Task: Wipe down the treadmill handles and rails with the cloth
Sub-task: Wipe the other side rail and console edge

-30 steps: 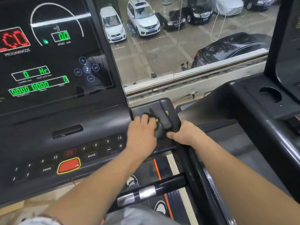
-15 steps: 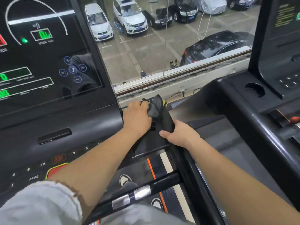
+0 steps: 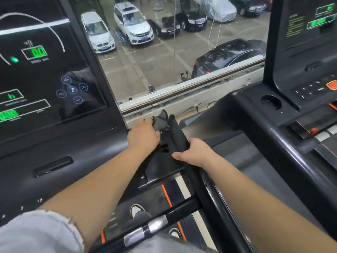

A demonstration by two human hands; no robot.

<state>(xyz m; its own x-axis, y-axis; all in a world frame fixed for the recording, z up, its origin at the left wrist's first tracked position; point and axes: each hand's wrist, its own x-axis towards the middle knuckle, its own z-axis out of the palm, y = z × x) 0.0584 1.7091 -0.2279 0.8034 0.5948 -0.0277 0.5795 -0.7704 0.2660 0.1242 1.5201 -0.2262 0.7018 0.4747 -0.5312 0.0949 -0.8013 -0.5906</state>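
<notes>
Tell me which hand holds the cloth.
The left hand grips the grey cloth; the right hand grips only the black handle.

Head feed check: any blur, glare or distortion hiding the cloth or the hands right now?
Head view: even daylight, no glare on the cloth, left hand or right hand, all slightly soft. Head view: green digits on the console screen smear with motion blur; its glass mirrors a dim figure. Head view: wide-angle lens tilts the upright frames at the edges.
</notes>
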